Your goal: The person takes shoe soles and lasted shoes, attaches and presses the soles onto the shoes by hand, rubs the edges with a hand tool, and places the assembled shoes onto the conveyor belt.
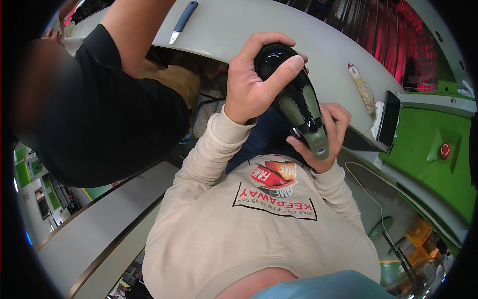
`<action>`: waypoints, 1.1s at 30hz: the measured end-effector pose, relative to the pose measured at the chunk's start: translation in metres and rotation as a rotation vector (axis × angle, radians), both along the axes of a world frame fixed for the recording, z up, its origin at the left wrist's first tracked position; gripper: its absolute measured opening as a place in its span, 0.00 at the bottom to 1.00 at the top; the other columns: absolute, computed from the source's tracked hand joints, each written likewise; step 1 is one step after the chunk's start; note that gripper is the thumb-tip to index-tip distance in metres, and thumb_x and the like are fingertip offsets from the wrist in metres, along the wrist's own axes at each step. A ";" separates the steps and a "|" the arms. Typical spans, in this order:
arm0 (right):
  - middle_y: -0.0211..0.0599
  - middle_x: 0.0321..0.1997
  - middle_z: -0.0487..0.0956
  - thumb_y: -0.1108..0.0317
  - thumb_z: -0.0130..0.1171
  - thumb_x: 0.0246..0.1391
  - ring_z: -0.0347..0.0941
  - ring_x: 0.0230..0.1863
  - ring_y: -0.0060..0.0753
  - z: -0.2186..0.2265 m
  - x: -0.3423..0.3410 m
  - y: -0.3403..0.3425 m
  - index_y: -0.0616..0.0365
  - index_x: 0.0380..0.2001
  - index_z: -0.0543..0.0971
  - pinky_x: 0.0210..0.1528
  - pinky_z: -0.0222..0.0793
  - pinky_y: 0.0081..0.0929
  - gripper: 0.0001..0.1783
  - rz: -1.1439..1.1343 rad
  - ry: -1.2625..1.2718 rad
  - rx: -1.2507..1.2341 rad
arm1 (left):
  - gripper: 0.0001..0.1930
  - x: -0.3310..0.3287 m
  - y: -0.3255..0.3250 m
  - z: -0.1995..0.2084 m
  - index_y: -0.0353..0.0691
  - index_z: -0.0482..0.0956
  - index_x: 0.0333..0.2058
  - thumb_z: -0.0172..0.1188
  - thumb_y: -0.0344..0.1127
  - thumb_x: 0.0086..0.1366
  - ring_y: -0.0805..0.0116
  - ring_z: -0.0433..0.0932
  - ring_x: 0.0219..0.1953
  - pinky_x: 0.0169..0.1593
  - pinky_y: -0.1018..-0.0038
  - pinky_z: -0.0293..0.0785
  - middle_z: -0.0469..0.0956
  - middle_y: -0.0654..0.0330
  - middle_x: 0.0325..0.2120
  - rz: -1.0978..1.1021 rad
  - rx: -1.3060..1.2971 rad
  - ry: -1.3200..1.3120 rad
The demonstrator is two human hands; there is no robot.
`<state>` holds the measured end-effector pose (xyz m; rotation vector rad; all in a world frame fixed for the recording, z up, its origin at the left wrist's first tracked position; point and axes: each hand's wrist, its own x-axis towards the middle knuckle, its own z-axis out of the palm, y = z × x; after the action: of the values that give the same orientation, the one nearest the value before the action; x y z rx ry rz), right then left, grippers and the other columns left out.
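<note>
A glossy black shoe [275,57] sits over an olive-green shoe last [317,144], held up in front of my chest and tilted. Its rounded toe points away from me, and the last's heel end, with a small hole, points toward me. My left hand [254,82] wraps around the toe, thumb lying across the top. Around the heel end, my right hand [328,132] supports the shoe from the right side; some of its fingers are hidden behind it. Small dark straps or buckles [311,123] show near the heel opening.
A blue-handled knife [184,21] lies on the pale worktop [224,25]. To the right are a tape-wrapped tool [362,88], a dark phone [389,118] and a green machine [428,144] with a red button [444,150]. A co-worker in a black shirt [119,119] leans in at left.
</note>
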<state>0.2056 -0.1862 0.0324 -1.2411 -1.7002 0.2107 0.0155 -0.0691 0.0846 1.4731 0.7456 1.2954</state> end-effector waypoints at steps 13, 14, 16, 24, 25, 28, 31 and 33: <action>0.41 0.38 0.85 0.68 0.86 0.40 0.80 0.39 0.45 0.103 0.087 0.051 0.62 0.42 0.88 0.44 0.76 0.38 0.24 0.056 -0.117 0.053 | 0.36 0.032 -0.008 -0.071 0.34 0.68 0.69 0.72 0.46 0.71 0.59 0.79 0.61 0.64 0.66 0.74 0.80 0.47 0.58 -0.139 -0.165 0.006; 0.40 0.36 0.85 0.67 0.86 0.40 0.80 0.37 0.44 0.119 0.093 0.058 0.61 0.40 0.88 0.42 0.75 0.37 0.23 0.084 -0.184 0.060 | 0.36 0.033 -0.006 -0.068 0.34 0.68 0.69 0.72 0.46 0.71 0.59 0.79 0.61 0.64 0.66 0.74 0.80 0.47 0.58 -0.169 -0.153 -0.006; 0.38 0.36 0.85 0.67 0.85 0.40 0.79 0.37 0.41 0.139 0.105 0.073 0.60 0.39 0.88 0.42 0.74 0.36 0.22 0.114 -0.316 0.033 | 0.47 0.035 -0.001 -0.054 0.33 0.66 0.70 0.80 0.50 0.61 0.51 0.76 0.66 0.68 0.62 0.72 0.74 0.42 0.65 -0.018 0.299 0.348; 0.35 0.39 0.87 0.61 0.85 0.41 0.82 0.39 0.40 0.146 0.069 0.100 0.59 0.39 0.88 0.45 0.74 0.33 0.23 0.365 -0.329 0.202 | 0.55 0.055 0.006 0.015 0.33 0.66 0.72 0.88 0.39 0.49 0.52 0.84 0.60 0.65 0.62 0.78 0.83 0.45 0.58 -0.143 0.357 0.280; 0.33 0.43 0.89 0.59 0.85 0.41 0.85 0.43 0.38 0.145 0.071 0.099 0.55 0.39 0.89 0.53 0.76 0.34 0.22 0.296 -0.144 0.187 | 0.49 0.055 0.005 0.019 0.33 0.73 0.67 0.89 0.39 0.49 0.55 0.88 0.53 0.59 0.64 0.82 0.86 0.46 0.52 -0.099 0.407 0.302; 0.54 0.60 0.85 0.32 0.46 0.75 0.81 0.63 0.50 0.113 0.104 0.107 0.67 0.66 0.77 0.70 0.72 0.46 0.44 0.322 0.429 0.085 | 0.36 0.055 0.007 0.019 0.32 0.82 0.56 0.88 0.39 0.51 0.57 0.89 0.47 0.54 0.66 0.83 0.87 0.50 0.47 -0.034 0.515 0.367; 0.61 0.67 0.79 0.23 0.18 0.73 0.76 0.70 0.55 0.089 0.087 0.110 0.69 0.72 0.69 0.76 0.65 0.49 0.58 0.394 0.805 -0.199 | 0.35 0.051 0.003 0.024 0.32 0.82 0.55 0.88 0.39 0.51 0.57 0.89 0.46 0.52 0.68 0.84 0.87 0.50 0.45 -0.007 0.517 0.436; 0.63 0.70 0.77 0.23 0.16 0.72 0.75 0.71 0.56 0.083 0.067 0.103 0.70 0.74 0.68 0.76 0.66 0.49 0.60 0.519 1.036 -0.383 | 0.35 0.050 0.004 0.028 0.32 0.82 0.55 0.87 0.40 0.52 0.56 0.89 0.46 0.52 0.68 0.84 0.87 0.49 0.44 0.004 0.542 0.444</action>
<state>0.2729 -0.0828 0.1152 -0.6737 -1.0168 1.2947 0.0659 -0.0651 0.1125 2.2457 0.7028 1.2410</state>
